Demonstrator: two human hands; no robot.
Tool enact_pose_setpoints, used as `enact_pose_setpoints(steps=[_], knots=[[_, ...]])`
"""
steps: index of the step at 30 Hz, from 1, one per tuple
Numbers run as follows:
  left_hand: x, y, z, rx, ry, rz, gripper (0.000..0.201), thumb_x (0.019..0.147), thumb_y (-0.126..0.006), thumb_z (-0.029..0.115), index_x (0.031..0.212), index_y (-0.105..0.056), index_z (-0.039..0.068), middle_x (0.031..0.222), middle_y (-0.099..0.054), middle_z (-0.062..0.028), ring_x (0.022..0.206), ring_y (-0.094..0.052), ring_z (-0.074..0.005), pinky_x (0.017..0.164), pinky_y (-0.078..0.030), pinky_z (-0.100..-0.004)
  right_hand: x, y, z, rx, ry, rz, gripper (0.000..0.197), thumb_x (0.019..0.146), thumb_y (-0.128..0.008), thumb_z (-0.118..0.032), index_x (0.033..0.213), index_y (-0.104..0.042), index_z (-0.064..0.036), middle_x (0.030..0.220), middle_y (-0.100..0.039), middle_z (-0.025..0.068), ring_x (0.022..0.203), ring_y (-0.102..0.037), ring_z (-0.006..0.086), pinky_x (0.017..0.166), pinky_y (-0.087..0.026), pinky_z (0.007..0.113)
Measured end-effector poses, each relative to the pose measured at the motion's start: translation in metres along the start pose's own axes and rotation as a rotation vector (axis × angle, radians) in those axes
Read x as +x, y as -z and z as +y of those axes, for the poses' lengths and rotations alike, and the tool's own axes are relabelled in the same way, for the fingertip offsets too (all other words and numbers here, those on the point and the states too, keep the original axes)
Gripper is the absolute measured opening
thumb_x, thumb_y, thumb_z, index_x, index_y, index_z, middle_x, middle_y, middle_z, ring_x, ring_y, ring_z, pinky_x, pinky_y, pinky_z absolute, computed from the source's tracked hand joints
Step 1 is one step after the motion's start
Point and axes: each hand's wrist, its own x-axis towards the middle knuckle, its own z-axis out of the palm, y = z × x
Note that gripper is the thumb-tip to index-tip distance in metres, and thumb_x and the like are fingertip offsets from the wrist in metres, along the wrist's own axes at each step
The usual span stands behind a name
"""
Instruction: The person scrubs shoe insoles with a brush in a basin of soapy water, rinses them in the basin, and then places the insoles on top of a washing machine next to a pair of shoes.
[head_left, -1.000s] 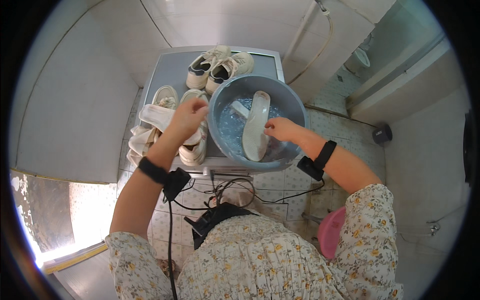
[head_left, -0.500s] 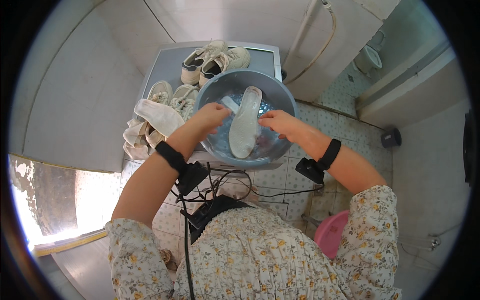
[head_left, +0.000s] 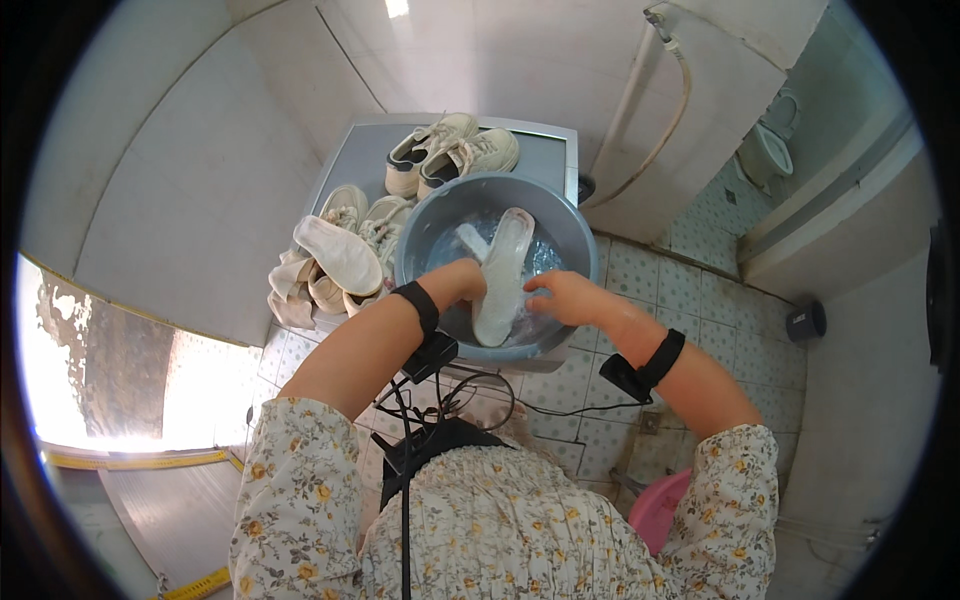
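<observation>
A pale, wet insole (head_left: 505, 280) stands tilted in a grey-blue basin (head_left: 420, 205) of water, its toe end toward the near rim. My left hand (head_left: 466, 281) reaches in at the insole's left edge, and its fingers are hidden behind or beneath it. Close to the right edge is my right hand (head_left: 562, 298), open, with fingers loosely curved and apart; I see no firm grip. A small white bar-shaped object (head_left: 471, 240) lies in the water left of the insole; its kind is unclear.
The basin sits on a grey-topped appliance (head_left: 350, 160). Behind it stands a pair of cream sneakers (head_left: 450, 155); more shoes and a second insole (head_left: 338, 254) lie at its left. Black cables (head_left: 470, 395) hang below. A pink basin (head_left: 660, 510) is at lower right.
My left hand has moved down and inward, its fingers passing out of sight at the insole. My right hand stays near the insole's right edge. The whole view has shifted slightly.
</observation>
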Motion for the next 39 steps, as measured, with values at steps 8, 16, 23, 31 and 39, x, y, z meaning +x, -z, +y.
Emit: enact_pose_setpoints(steps=[8,16,23,31,39], knots=[[-0.025,0.032,-0.041,-0.213,-0.335,0.51,0.024,0.076,-0.051,0.01,0.097,-0.061,0.002,0.093,-0.064,-0.0145,0.085,-0.063,-0.0261,0.073,-0.049,-0.0337,0.014,-0.011,0.008,-0.35,0.116,-0.226,0.045,0.082,-0.057,-0.032,0.123,-0.056,-0.0129,0.111,-0.061,0.0177,0.104,-0.056,0.0355,0.088,-0.045,0.042],[-0.049,0.019,-0.074,-1.109,-0.442,0.16,0.036,0.075,-0.05,0.003,0.11,-0.057,-0.002,0.096,-0.062,-0.0105,0.086,-0.061,-0.0208,0.076,-0.049,-0.0304,0.042,-0.039,0.006,-0.441,0.128,-0.51,0.056,0.086,-0.053,-0.046,0.133,-0.046,-0.016,0.118,-0.052,0.0227,0.102,-0.055,0.0383,0.091,-0.041,0.041],[-0.057,0.009,-0.073,-1.602,-0.402,0.014,0.043,0.077,-0.044,-0.004,0.119,-0.047,0.0,0.115,-0.052,-0.0146,0.105,-0.055,-0.0282,0.086,-0.05,-0.0419,0.054,-0.014,0.0,-0.349,-0.081,-0.285,0.031,0.079,-0.061,-0.032,0.098,-0.066,-0.0082,0.086,-0.065,0.0152,0.083,-0.063,0.0307,0.073,-0.048,0.04],[-0.054,0.01,-0.062,-1.819,-0.398,-0.256,0.056,0.08,-0.035,-0.004,0.133,-0.034,0.013,0.129,-0.038,-0.0166,0.114,-0.046,-0.0383,0.08,-0.048,-0.0617,0.0,-0.002,-0.013,-0.632,0.07,0.303,0.024,0.074,-0.058,-0.004,0.098,-0.056,-0.004,0.082,-0.062,0.0156,0.077,-0.063,0.0332,0.066,-0.05,0.04],[-0.057,-0.006,-0.039,-1.822,-0.285,-0.175,0.045,0.096,-0.024,0.009,0.138,-0.031,0.023,0.134,-0.038,-0.013,0.117,-0.045,-0.036,0.084,-0.046,-0.0604,-0.043,0.007,-0.017,-0.617,0.044,0.455,0.038,0.082,-0.055,-0.009,0.12,-0.053,-0.015,0.084,-0.059,0.0136,0.074,-0.06,0.0331,0.066,-0.048,0.043]])
